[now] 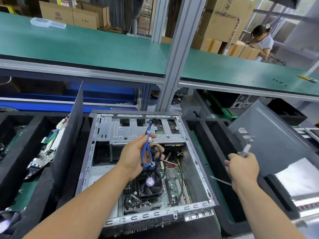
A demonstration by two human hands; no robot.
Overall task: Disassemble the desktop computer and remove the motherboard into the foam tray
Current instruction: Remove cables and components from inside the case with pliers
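Note:
An open desktop case point(103, 131) lies flat in front of me, its grey drive cage at the far end. The green motherboard point(174, 183) with a black CPU fan point(150, 185) sits inside it. My left hand point(134, 159) is raised over the board and grips a bundle of blue cables point(145, 149) and black cables that run up to the drive cage. My right hand point(243, 168) hovers over the black foam tray point(215, 135) to the right of the case and holds a slim silver tool point(246, 147) whose lower end is blurred.
A dark side panel point(72, 135) stands upright left of the case, with another circuit board point(50, 145) in black foam beyond it. A grey case cover point(276, 135) leans at the right. A vertical aluminium post point(176, 54) rises behind; a person stands far right.

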